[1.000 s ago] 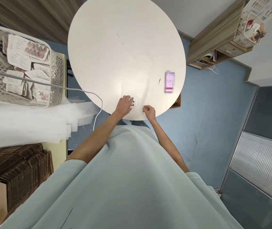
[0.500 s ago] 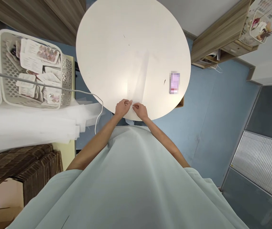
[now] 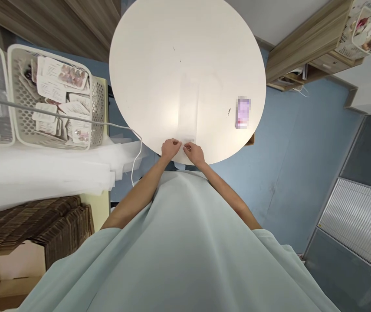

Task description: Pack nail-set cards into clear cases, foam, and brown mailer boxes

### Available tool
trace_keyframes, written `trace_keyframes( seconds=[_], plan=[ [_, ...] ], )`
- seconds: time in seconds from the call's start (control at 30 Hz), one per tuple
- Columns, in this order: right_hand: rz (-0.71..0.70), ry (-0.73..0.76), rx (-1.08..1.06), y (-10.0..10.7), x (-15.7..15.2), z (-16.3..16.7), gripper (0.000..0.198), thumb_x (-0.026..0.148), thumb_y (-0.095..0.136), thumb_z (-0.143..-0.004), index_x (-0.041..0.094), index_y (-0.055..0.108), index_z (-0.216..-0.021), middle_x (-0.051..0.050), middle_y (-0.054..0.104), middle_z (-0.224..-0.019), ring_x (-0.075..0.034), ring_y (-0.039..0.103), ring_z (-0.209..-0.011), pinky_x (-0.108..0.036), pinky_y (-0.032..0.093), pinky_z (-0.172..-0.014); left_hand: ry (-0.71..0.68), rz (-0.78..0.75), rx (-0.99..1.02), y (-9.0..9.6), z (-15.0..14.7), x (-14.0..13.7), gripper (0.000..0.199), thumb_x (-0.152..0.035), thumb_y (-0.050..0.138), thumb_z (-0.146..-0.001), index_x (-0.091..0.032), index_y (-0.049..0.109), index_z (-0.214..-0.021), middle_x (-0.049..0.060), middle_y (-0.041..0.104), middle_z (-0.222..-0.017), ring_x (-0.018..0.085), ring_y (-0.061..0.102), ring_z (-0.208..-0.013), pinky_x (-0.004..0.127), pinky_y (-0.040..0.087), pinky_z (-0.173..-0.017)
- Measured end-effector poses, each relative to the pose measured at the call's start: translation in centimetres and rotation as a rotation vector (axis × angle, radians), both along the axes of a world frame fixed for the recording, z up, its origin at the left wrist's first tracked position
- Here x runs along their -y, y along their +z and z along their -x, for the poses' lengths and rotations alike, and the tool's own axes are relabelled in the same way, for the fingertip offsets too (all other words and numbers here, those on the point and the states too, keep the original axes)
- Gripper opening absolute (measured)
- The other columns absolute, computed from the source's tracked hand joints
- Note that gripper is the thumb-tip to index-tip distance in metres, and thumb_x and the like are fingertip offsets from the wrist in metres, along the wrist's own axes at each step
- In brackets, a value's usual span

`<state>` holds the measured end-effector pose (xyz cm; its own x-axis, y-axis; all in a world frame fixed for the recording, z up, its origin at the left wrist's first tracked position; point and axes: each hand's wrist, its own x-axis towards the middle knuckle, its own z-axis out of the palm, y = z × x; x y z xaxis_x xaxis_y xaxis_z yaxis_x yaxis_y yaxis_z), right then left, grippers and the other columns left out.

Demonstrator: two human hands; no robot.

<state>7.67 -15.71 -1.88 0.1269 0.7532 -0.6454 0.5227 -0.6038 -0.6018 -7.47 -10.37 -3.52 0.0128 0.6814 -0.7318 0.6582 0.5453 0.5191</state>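
While the left hand point(image 3: 169, 149) and the right hand point(image 3: 195, 154) face each other at 6 o'clock on the round bench point(image 3: 146, 78) (12 = far side), a translucent strip point(image 3: 188, 108) lies flat just beyond them, long axis running roughly 12 to 6.

Hands: both drawn in narrow, thumb and fingertips close together, a small gap between left and right. Cannot tell whether either pinches anything; whatever might sit at the tips is too small and pale to resolve.

Strip: near end just beside the fingertips, contact unclear. Faint against the white top, its edges showing mainly as slight greying. Judgement: laid lengthwise so that its short end falls close in, within easy reach of both hands; their mirrored posture would suit fine work at one small spot.

Phone-like item point(image 3: 243, 113), pixelated: on the bench near 4 o'clock, well apart from the strip; probably set there to stay out of the right hand's way.

Off the bench: perforated basket point(image 3: 98, 106) at 9 o'clock, filled with printed cards point(image 3: 51, 91); pale cable point(image 3: 113, 125) crosses in front of it. White sheets point(image 3: 58, 171) between 8 and 9, brown cardboard stack point(image 3: 42, 216) near 8. Likely grouped on that side as stock within reach.
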Motion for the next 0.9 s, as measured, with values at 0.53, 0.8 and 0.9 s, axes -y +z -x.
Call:
trace_keyframes(
  seconds=[0.53, 0.8, 0.9],
  plan=[
    [0.119, -0.091, 0.197, 0.4, -1.1, -2.5, 0.032, 0.041, 0.072, -0.105, 0.019, 0.075, -0.128, -0.013, 0.081, -0.128, -0.029, 0.076, -0.125, -0.040, 0.060, -0.107, -0.141, -0.003, -0.210, 1.1, -1.0, 0.1, 0.019, -0.036, 0.058, -0.107, -0.026, 0.073, -0.102, 0.011, 0.083, -0.116, 0.034, 0.074, -0.111, 0.045, 0.058, -0.094],
    [0.122, -0.168, 0.132, -0.6, -1.1, -2.3, 0.024, 0.043, 0.071, -0.105, 0.021, 0.072, -0.115, -0.011, 0.079, -0.130, -0.025, 0.082, -0.105, -0.038, 0.063, -0.096, -0.185, -0.110, -0.230, 0.6, -1.0, 0.6, 0.022, -0.034, 0.053, -0.107, -0.023, 0.071, -0.112, 0.018, 0.077, -0.116, 0.040, 0.072, -0.109, 0.055, 0.059, -0.094],
    [0.134, -0.200, 0.080, -0.9, -1.0, -2.5, 0.024, 0.044, 0.072, -0.104, 0.023, 0.069, -0.112, -0.009, 0.080, -0.126, -0.023, 0.082, -0.095, -0.037, 0.064, -0.092, -0.242, -0.322, -0.186, 0.5, -0.9, 1.0, 0.031, -0.023, 0.050, -0.104, -0.018, 0.069, -0.128, 0.024, 0.072, -0.134, 0.042, 0.069, -0.126, 0.058, 0.059, -0.102]
  ],
)
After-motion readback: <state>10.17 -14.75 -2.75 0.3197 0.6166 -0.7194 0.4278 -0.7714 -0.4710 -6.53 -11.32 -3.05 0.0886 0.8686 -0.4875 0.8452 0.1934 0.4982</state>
